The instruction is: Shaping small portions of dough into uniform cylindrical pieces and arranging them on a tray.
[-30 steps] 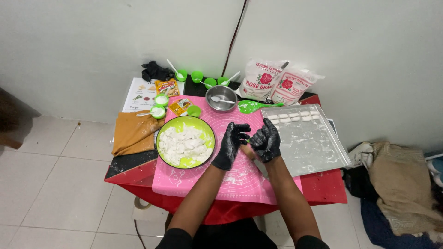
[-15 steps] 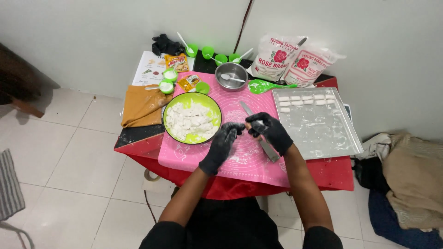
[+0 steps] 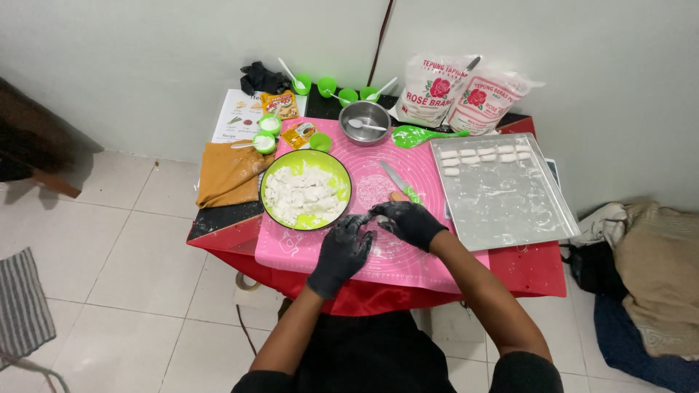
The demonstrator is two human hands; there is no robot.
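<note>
Both gloved hands meet over the pink mat [image 3: 393, 255], right of the green bowl [image 3: 306, 191]. The left hand [image 3: 344, 251] and right hand [image 3: 408, 222] are curled together. Whether they hold any dough, I cannot tell.

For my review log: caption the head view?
Black-gloved left hand and right hand meet over pink silicone mat.

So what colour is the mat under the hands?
Pink, dusted white with flour; the mat shows clearly in the head view, under both gloved hands.

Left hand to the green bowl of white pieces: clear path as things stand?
Probably yes. The left hand rests on the pink mat just below the green bowl; nothing lies between them.
</note>
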